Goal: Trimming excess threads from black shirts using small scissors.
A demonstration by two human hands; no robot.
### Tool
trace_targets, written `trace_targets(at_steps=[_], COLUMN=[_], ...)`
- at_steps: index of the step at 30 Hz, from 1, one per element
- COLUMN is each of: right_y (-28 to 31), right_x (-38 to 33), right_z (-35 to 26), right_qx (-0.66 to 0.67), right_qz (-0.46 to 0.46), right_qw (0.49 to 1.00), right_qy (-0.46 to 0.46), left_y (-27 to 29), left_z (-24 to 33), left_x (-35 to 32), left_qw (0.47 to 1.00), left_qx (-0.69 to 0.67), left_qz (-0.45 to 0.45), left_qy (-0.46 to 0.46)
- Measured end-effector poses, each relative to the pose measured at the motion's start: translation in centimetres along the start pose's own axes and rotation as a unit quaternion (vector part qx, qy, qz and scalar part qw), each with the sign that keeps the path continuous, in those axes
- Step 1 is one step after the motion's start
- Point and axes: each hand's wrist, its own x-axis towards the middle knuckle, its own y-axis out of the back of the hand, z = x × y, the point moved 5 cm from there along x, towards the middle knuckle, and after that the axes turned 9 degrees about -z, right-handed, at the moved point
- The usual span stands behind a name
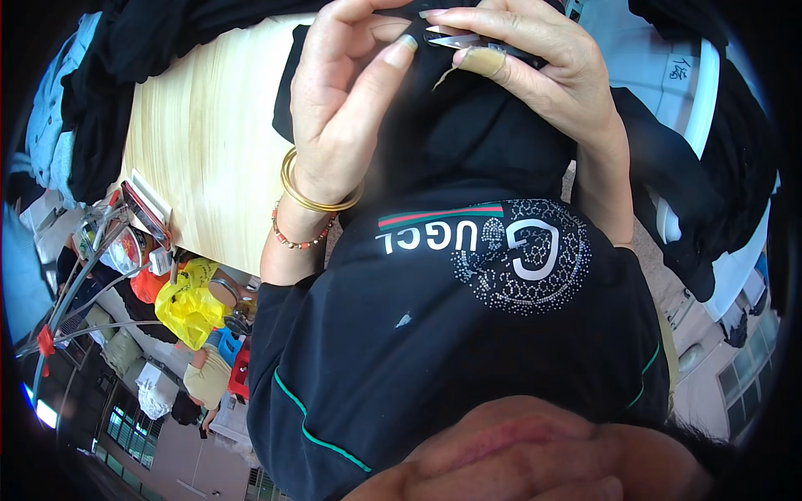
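Observation:
At the top of the view my right hand [543,71] grips a small pair of thread snips [455,40], their shiny blades pointing left. A tan tape or cover [484,60] wraps its thumb, and a thin thread end hangs beside the thumb tip. My left hand [342,92] faces it, fingers bent and the thumb tip close to them. Whatever those fingers hold is lost against the black cloth [476,125], which lies below and between both hands. Gold bangles [322,188] and a red beaded bracelet [301,243] circle my left wrist.
A pale wooden table [209,134] extends to the left, with dark clothes [109,75] heaped at its far side. Beyond its near corner hangs a yellow plastic bag [190,305]. At right, black cloth [668,192] drapes over a pale, curved-edged surface [708,92]. Another person [209,376] is at lower left.

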Motion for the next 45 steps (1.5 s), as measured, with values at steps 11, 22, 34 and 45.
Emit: trace_targets(at_steps=[11, 22, 34, 45], right_y=[-0.6, -0.9, -0.7, 0.4], right_x=[0.3, 0.5, 0.7, -3.7], right_z=[0.6, 1.2, 0.8, 2.7], right_qx=[0.009, -0.020, -0.047, -0.067], right_qz=[-0.001, -0.023, -0.013, 0.181], right_qw=[1.000, 1.000, 0.998, 0.978], right_qy=[-0.007, 0.003, 0.050, 0.083], left_y=[1.9, 1.3, 1.3, -1.7], left_z=[-1.2, -1.0, -1.4, 2.6], left_x=[0.0, -0.1, 0.2, 5.1], left_qw=[0.990, 0.962, 0.977, 0.937], left_qx=[0.100, 0.224, 0.147, -0.347], left_qz=[0.008, 0.039, 0.048, -0.005], left_qy=[-0.096, -0.152, -0.145, 0.047])
